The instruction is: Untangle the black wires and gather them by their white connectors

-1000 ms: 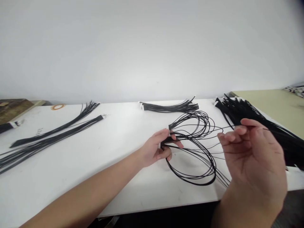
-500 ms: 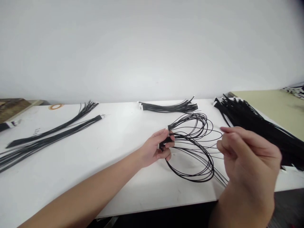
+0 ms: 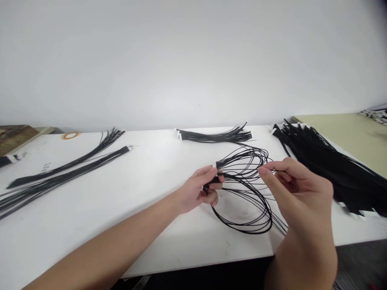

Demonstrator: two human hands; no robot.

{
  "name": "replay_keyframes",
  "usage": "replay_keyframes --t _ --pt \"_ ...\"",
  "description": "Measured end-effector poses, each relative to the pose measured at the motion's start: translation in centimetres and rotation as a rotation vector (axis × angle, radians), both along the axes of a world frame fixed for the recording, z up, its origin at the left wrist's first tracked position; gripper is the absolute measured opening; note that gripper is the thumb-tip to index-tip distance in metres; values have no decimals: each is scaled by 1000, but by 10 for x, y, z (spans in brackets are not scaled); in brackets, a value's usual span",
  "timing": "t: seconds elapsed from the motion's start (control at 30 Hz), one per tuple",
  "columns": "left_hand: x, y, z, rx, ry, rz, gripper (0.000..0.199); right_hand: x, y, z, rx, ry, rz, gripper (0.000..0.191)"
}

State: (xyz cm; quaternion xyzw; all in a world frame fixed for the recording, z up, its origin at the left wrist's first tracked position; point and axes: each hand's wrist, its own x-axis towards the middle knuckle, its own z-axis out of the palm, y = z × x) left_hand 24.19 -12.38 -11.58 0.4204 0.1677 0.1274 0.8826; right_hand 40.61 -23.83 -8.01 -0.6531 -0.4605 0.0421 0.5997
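Note:
My left hand [image 3: 204, 186] is closed round the connector end of a black wire harness [image 3: 262, 203], just above the table. White connector housings [image 3: 214, 166] show between its thumb and fingers. From there the thin wires spread to the right in large loose loops. My right hand [image 3: 298, 185], to the right of those loops, is closed in a pinch of thumb and forefinger. A thin black wire seems to run into the pinch; its end is hidden by the fingers.
On the white table [image 3: 145, 225], a short bundle of black wires [image 3: 211, 136] lies at the back. Two long bundles [image 3: 69, 173] lie at left, near an orange ring [image 3: 71, 135]. A big pile of black harnesses [image 3: 332, 169] fills the right side, beside a pale yellow board [image 3: 341, 129].
My right hand has moved left, closer to the loops, its fist loosening into a pinch at a wire. My left hand keeps its hold, barely shifted.

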Motion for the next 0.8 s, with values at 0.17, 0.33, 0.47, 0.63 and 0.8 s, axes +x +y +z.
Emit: replay_keyframes --t 0.17,0.33,0.47,0.63,0.8 --pt "0 -1 0 19 8 -5 27 0 -2 5 -64 -61 15 4" --pt "0 -1 -1 23 9 -3 28 1 1 0 -17 -83 -15 4" --pt "0 -1 0 16 11 8 27 2 1 -2 -58 -112 -3 4" --pt "0 -1 -1 14 -2 4 27 3 -1 1 -58 -186 23 4" --pt "0 -1 -1 20 5 -2 28 3 0 3 -105 -249 62 7"
